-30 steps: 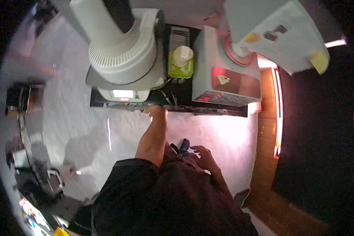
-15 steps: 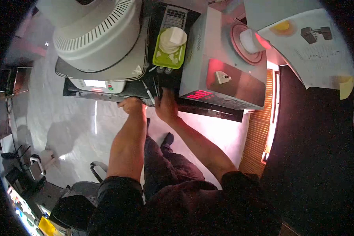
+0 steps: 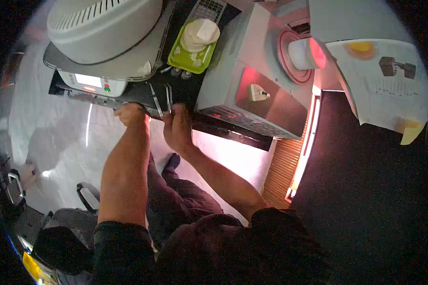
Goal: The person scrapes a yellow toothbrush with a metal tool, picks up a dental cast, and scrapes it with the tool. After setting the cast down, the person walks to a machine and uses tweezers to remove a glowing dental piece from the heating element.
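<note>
My left hand (image 3: 131, 113) is at the front edge of the black tabletop (image 3: 138, 90), fingers curled; what lies inside them is hidden. My right hand (image 3: 179, 127) is at the same edge, thumb and fingers closed around the near end of slim metal tweezers (image 3: 169, 95). Just left of these lies a second slender metal tool (image 3: 155, 99), its near end close to my right thumb. Beyond the tools, a green tray (image 3: 183, 61) carries a stack of pale round discs (image 3: 194, 39) with a small white square piece on top.
On the left stands a balance (image 3: 88, 81) with a large white slotted cover (image 3: 100, 35). A grey box-shaped instrument (image 3: 230, 85) stands on the right, with a plug-like white piece (image 3: 258, 93) on it. Printed sheets (image 3: 380, 80) hang farther right. A chair (image 3: 71, 237) is behind me.
The view has swung, so the bench and both hands sit farther left in it. The tweezers beside my right hand show more clearly. My left hand stays at the bench edge.
</note>
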Motion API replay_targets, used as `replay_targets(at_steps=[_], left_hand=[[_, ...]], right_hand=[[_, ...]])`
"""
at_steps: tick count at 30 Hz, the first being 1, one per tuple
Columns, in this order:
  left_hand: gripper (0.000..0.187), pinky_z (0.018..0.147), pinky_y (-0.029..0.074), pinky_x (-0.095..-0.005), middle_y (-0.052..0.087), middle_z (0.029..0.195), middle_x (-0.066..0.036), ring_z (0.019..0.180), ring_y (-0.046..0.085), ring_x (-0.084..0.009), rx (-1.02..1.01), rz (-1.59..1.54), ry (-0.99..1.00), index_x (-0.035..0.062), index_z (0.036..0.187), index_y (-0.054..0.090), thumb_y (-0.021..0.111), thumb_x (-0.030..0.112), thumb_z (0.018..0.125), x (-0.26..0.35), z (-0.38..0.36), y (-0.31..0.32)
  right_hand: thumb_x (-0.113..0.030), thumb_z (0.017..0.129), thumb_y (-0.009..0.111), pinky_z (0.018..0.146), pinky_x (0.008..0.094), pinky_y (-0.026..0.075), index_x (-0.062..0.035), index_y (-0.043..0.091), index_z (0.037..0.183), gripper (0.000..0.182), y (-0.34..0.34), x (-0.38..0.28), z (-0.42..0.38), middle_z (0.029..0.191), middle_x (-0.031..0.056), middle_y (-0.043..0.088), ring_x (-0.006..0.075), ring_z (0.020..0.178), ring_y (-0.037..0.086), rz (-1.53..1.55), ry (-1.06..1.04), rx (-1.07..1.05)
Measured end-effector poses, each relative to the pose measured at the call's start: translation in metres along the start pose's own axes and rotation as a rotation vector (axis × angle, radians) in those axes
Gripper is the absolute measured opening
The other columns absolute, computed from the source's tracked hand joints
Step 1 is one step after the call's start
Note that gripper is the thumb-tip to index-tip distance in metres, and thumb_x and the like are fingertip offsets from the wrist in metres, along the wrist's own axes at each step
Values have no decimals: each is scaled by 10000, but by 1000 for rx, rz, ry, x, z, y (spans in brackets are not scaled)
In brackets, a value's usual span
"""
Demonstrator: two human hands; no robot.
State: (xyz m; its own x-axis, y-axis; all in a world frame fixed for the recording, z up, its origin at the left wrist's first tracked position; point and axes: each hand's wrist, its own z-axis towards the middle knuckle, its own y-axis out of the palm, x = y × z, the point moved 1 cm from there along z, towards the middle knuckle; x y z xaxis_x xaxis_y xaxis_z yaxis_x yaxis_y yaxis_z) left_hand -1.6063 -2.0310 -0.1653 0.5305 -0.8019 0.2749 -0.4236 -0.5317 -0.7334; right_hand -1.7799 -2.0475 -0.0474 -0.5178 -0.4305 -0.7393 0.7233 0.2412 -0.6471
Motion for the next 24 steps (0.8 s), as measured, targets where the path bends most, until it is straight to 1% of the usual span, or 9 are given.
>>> replay_targets(at_steps=[2,4,7,9,11,15,18,22,24], left_hand=[[531,923,660,-523,659,1341,-258,1159,726,-433,-9,-29,-49,14,1461,331,583,210,1038,4,-6,-4],[539,957,646,-528,652,1356,-259,1196,710,-431,-23,-104,-144,14,1461,331,593,208,1032,12,-15,-13],[586,992,629,-528,646,1382,-236,1227,698,-410,-79,-367,-258,12,1463,318,635,206,1010,20,-38,-35],[630,1010,619,-513,624,1438,-231,1253,682,-399,-56,-211,-176,3,1510,299,626,222,1018,19,-33,-31],[685,1053,594,-500,592,1508,-200,1295,657,-380,-87,-127,-164,31,1604,249,577,251,1045,23,-42,-35],[679,1087,563,-510,571,1550,-176,1335,633,-373,-87,-230,-269,67,1642,240,512,310,1070,16,-28,-25],[647,1102,546,-518,552,1578,-170,1361,617,-372,-30,-287,-314,91,1650,261,437,368,1093,8,1,-7],[622,1104,546,-527,570,1562,-174,1336,637,-370,19,-328,-308,119,1648,292,379,393,1097,8,10,0],[631,1091,556,-516,616,1501,-164,1301,663,-359,57,-298,-306,102,1620,304,449,371,1068,14,-3,0]], right_hand=[[-51,1010,649,744,468,499,24,526,1147,199,-59,-40,-18,900,201,593,382,787,606,190,-12,-105],[-107,1055,634,705,346,492,35,531,1218,240,-116,-58,-41,922,125,613,155,795,568,319,213,-345],[-100,1039,663,738,316,500,38,574,1243,262,-192,-75,-56,1041,124,606,146,850,599,263,249,-338],[-16,1054,610,767,284,505,15,579,1254,205,-228,-62,-65,1057,81,611,132,882,589,157,219,-257],[-57,1023,689,834,314,534,1,645,1253,241,-260,-41,-73,1045,102,686,163,919,652,212,356,-109],[-120,1057,672,635,226,395,-20,625,1263,233,-299,-23,-67,891,-6,612,47,737,481,265,330,143],[-146,1064,693,505,211,366,-38,649,1204,183,-311,-22,-53,787,-32,581,9,622,470,222,314,283],[-125,1046,719,527,214,408,-11,722,1223,211,-331,-18,-15,860,26,690,14,637,527,108,207,387],[-90,1001,766,598,219,453,20,741,1196,225,-339,-31,13,902,29,724,40,710,582,30,254,474]])
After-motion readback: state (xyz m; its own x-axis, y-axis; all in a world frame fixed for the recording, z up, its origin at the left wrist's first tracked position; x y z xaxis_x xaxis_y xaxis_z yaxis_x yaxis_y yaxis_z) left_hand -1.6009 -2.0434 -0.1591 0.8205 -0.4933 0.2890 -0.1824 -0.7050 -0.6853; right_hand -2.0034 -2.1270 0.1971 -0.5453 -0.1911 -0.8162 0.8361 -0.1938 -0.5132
